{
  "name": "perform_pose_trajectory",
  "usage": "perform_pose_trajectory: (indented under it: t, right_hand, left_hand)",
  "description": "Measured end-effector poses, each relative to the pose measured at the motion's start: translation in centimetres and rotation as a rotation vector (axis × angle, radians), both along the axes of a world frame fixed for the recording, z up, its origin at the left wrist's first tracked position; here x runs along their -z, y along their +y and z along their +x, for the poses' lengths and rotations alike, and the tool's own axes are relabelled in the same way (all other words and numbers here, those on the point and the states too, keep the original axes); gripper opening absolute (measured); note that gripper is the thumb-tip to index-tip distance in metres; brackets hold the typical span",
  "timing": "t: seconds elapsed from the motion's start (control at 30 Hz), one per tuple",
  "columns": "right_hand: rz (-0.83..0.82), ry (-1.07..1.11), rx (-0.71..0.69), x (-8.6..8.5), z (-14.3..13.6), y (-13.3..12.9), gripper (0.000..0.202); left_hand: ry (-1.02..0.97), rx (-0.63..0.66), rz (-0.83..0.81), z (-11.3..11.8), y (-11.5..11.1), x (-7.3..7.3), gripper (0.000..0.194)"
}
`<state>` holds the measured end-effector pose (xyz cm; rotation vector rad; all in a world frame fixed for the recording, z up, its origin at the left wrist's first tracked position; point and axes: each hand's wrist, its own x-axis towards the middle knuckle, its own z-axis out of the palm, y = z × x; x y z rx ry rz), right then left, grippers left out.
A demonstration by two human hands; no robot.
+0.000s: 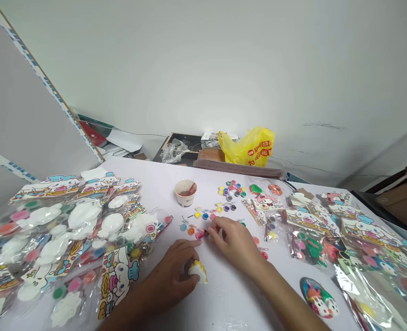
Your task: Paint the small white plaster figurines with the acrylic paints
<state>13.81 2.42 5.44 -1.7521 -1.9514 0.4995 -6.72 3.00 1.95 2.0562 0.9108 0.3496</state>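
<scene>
Left hand curled, gripping yellow-white piece nearside of pink pot | right hand bunched beside pot | I can't tell its hold

Far wall: plain, pale grey-white, with dark scuff marks toward the right.
Left panel: grey, its slanting edge trimmed with blue-and-white tape.
Table: white top, the wall rising beyond its far edge.
Behind the table: dark open box at centre, papers to the left.
Far right: brown box.
Light: soft, brightest on the wall's middle.
</scene>
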Motion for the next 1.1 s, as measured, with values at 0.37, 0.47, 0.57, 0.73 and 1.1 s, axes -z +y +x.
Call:
perform_pose_trajectory:
  t: [0.37,0.47,0.57,0.73,1.1]
  right_hand:
    - [0.034,-0.091,0.011,-0.33,0.20,-0.25,0.016]
    - [0.026,-0.091,0.008,-0.21,0.16,-0.18,0.016]
    - [0.016,-0.090,0.009,-0.02,0.33,0.03,0.016]
    - [-0.012,-0.066,0.018,0.10,0.70,0.26,0.020]
    - [-0.084,-0.003,-0.004,0.23,0.70,0.17,0.020]
  left_hand:
    - [-0.023,-0.020,-0.057,-0.27,-0.53,-0.34,0.020]
    - [-0.018,-0.025,-0.059,-0.21,-0.42,-0.39,0.020]
    - [-0.001,-0.018,-0.068,-0.14,-0.24,-0.51,0.018]
    - [0.005,-0.021,-0.085,-0.08,-0.11,-0.59,0.018]
    - [-0.018,-0.021,-0.105,-0.08,-0.02,-0.35,0.018]
